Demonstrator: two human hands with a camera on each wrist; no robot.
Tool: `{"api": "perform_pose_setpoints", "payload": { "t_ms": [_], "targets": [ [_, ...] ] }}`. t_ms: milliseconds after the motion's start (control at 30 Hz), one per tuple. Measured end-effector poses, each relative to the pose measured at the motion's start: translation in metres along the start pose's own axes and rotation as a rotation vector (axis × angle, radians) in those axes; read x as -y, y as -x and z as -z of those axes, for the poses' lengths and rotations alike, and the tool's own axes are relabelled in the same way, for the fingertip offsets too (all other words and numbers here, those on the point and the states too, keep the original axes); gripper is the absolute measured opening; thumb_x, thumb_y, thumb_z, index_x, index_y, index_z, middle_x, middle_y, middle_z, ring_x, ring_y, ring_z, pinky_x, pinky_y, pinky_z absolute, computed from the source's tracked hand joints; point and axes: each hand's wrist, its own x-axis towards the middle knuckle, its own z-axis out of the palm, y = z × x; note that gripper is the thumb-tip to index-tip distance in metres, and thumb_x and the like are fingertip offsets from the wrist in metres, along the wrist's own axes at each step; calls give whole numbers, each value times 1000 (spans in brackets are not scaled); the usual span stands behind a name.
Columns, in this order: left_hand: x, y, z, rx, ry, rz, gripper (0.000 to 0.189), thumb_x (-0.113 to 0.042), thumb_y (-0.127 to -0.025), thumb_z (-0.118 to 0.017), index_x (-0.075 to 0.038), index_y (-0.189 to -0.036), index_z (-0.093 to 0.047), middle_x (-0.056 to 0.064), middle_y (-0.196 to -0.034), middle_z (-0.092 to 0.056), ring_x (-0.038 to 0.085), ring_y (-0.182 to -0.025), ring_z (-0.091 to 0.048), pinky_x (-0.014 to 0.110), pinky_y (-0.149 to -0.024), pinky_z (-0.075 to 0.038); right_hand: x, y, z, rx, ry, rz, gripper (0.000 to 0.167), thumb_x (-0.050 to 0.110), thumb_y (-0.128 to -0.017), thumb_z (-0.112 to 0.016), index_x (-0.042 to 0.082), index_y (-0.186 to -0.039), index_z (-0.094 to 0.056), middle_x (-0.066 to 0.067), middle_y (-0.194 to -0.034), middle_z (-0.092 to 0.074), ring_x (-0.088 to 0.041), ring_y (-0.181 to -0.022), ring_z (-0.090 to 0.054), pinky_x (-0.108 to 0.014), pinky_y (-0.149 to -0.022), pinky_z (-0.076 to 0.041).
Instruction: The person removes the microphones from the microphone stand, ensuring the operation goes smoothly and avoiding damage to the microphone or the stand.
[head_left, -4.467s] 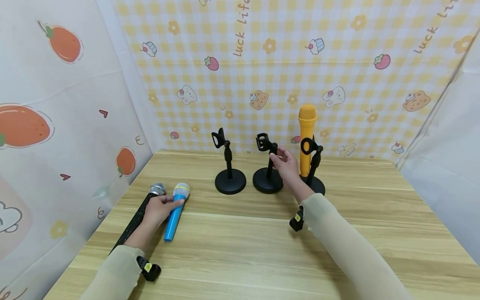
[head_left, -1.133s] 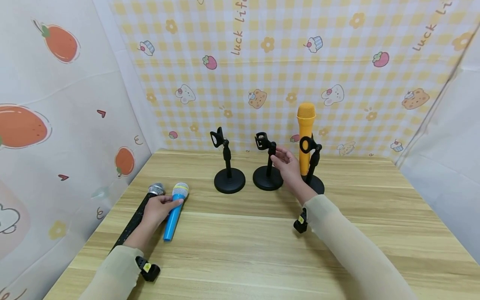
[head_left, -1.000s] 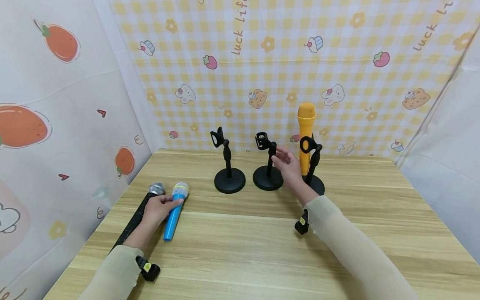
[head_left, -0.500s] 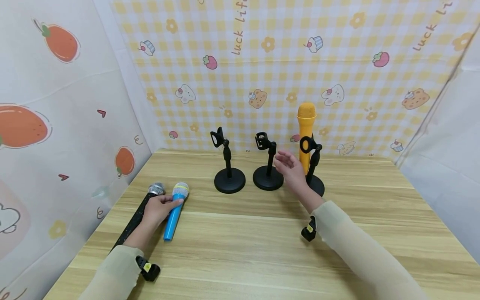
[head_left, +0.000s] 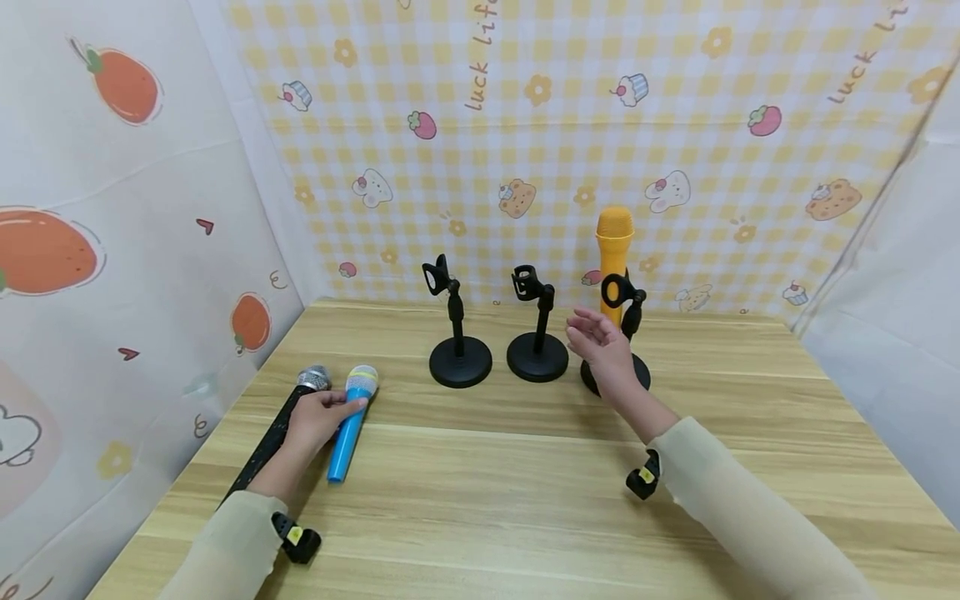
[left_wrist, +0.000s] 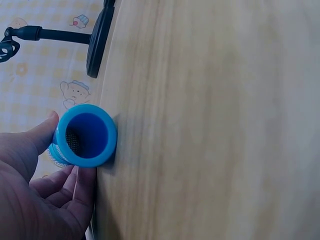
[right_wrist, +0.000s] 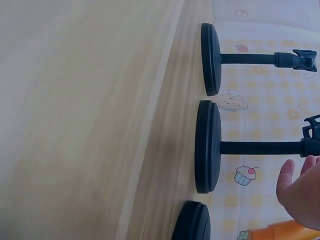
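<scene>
My left hand (head_left: pixel 313 423) pinches a blue microphone (head_left: pixel 346 442) between thumb and fingers as it lies on the table; its hollow blue end faces the left wrist camera. A black microphone (head_left: pixel 262 454) with a silver head lies beside it, partly under my hand. My right hand (head_left: pixel 606 357) hovers with loosely bent fingers and holds nothing, between the middle microphone stand (head_left: pixel 540 357) and the right microphone stand (head_left: pixel 632 321). That right stand bears an upright yellow microphone (head_left: pixel 615 242), its lower part hidden by my hand. The left microphone stand (head_left: pixel 461 362) has a bare clip.
A wooden table (head_left: pixel 465 517) spreads under everything. Behind it hangs a yellow checked cloth (head_left: pixel 465 183), and a white printed cloth (head_left: pixel 165 275) closes off the left side. The stands are lined up near the table's back edge.
My right hand has let go of the middle stand and drawn back to the right, in front of the yellow microphone. My left hand stays on the blue microphone.
</scene>
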Motion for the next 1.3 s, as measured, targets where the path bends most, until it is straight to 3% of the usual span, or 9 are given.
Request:
{"api": "perform_pose_setpoints", "payload": {
  "t_ms": [433, 667, 800, 1067, 1300],
  "targets": [
    [0, 0, -1, -3, 3, 3, 62, -39, -87, -73, 8, -124, -59, 27, -120, -59, 27, -91, -58, 25, -61, -48, 8, 12, 23, -23, -26, 75, 28, 12, -93, -66, 14, -120, -58, -1, -108, -64, -16, -103, -60, -29, -86, -52],
    [1, -1, -1, -7, 5, -3, 62, -40, -87, -73, 8, -124, -60, 27, -119, -59, 26, -89, -58, 26, -62, -48, 16, 14, 33, -51, -71, 90, 44, 11, -92, -68, -4, -130, -51, -4, -108, -64, -15, -97, -61, -26, -83, -53],
    [2, -1, -1, -7, 3, -5, 62, -40, -86, -73, 8, -124, -60, 26, -118, -60, 26, -89, -59, 26, -62, -49, 21, 15, 39, -60, -118, 97, 46, 11, -91, -69, -3, -130, -51, -6, -108, -64, -18, -98, -61, -24, -81, -53],
    [3, -2, -1, -10, 6, -11, 62, -39, -86, -74, 8, -123, -59, 26, -117, -62, 25, -88, -60, 25, -61, -48, 29, 18, 49, -88, -152, 88, 34, 9, -91, -67, 7, -124, -57, -6, -110, -62, -18, -104, -59, -26, -86, -52],
    [2, -1, -1, -15, -4, -15, 61, -38, -86, -74, 9, -123, -59, 26, -116, -62, 25, -87, -59, 24, -60, -47, 35, 19, 61, -112, -170, 95, 39, 11, -91, -68, 6, -127, -54, -4, -109, -60, -14, -100, -60, -25, -84, -52]
  ]
}}
